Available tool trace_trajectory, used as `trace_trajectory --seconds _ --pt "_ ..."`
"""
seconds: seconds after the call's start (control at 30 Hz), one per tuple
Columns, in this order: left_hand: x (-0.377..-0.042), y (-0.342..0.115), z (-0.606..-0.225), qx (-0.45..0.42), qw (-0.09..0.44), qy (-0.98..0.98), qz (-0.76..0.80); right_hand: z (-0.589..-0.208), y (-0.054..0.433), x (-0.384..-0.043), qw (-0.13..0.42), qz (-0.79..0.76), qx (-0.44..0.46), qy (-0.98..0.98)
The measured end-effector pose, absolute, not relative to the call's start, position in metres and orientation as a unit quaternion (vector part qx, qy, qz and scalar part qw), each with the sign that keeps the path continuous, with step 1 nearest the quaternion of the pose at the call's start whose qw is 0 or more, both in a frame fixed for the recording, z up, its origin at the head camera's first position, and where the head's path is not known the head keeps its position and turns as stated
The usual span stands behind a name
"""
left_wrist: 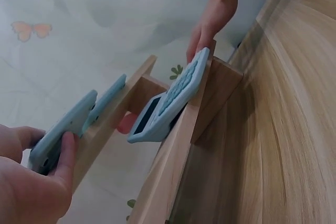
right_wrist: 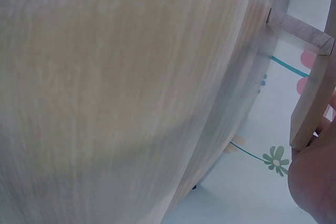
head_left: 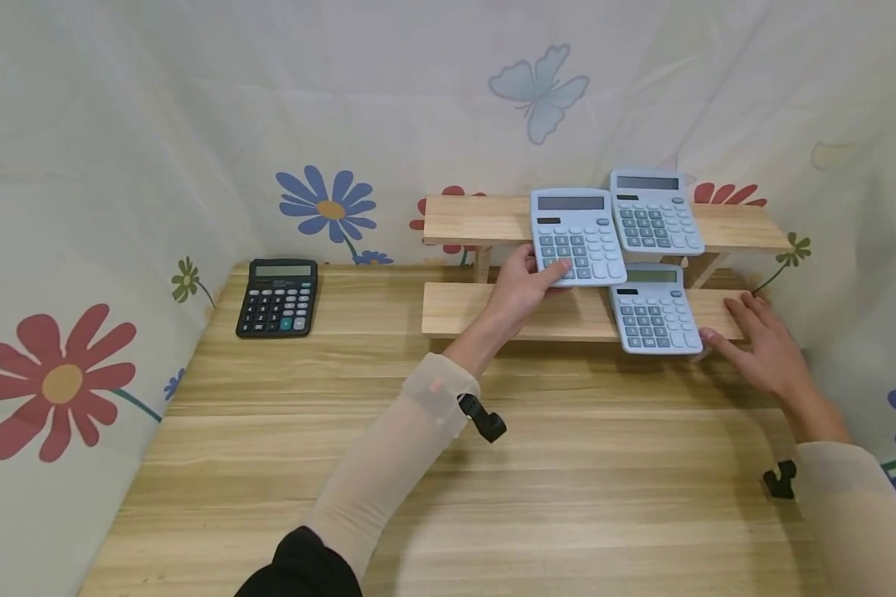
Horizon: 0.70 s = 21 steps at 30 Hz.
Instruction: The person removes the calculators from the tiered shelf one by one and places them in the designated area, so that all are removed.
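My left hand [head_left: 518,290] holds a light blue calculator [head_left: 577,240], thumb over its keys and the other fingers behind. The calculator is tilted, in front of the upper shelf [head_left: 478,220]. Right beside it, a second blue calculator [head_left: 655,217] leans on that shelf. A third blue calculator [head_left: 657,319] leans on the lower shelf [head_left: 485,311], its top partly covered by the held one. At that shelf's right end rests my right hand [head_left: 769,352], fingers extended over the board and thumb right at the third calculator's lower corner. The left wrist view shows the held calculator [left_wrist: 60,129] edge-on.
A black calculator [head_left: 278,298] lies at the table's back left. The two-tier wooden stand is at the back right of the wood-grain table [head_left: 567,473], close to a flower-printed cloth backdrop [head_left: 433,99]. A wooden support [head_left: 705,269] joins the tiers.
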<state>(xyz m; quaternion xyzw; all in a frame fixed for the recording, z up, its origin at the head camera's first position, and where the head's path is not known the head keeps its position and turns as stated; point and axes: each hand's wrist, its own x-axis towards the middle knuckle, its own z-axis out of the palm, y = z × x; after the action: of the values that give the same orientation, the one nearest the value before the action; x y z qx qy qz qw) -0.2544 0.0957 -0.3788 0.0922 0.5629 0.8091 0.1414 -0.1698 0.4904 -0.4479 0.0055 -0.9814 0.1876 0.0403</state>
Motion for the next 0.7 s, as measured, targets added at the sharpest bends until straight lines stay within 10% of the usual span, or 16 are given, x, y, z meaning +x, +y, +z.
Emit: trace_trajectory --seconds 0.7 --pt "-0.249 0.075 -0.380 0.141 0.154 0.609 0.765 -0.448 0.491 -0.170 0.037 0.191 0.006 -0.981"
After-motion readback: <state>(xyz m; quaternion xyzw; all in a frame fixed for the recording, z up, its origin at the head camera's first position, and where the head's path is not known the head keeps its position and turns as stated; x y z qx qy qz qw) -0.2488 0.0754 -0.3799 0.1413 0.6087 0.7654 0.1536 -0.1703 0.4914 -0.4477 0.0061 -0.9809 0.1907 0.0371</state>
